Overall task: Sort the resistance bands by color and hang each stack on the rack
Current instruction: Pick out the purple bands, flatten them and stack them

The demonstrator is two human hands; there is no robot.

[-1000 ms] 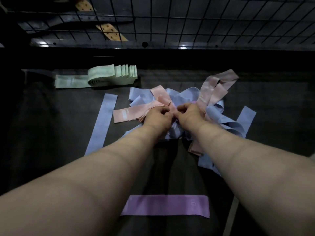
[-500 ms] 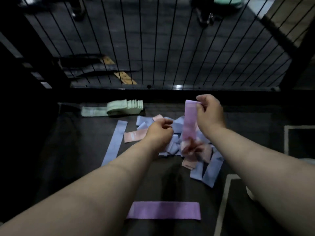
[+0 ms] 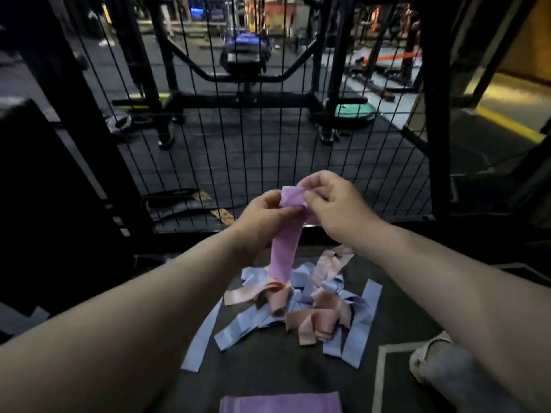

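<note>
Now, left hand (image 3: pixel 262 216) and right hand (image 3: pixel 334 204), close together, pinch a purple band (image 3: pixel 284 248) dangling at centre; blue-and-pink pile (image 3: pixel 298 308) sits unsorted at five o'clock, second purple band (image 3: pixel 280 403) at six. Early days, nothing visibly hung.

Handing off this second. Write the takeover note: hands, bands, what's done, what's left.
Left hand and right hand both pinch the top end of a purple band, lifted; its lower end hangs into the mixed pile of blue and pink bands on the floor.
A second purple band lies flat nearest the person.
Done: purple started.
Left: lay this band on it, sort blue and pink, hang every stack; no bands hang on the wire grid in view.
</note>
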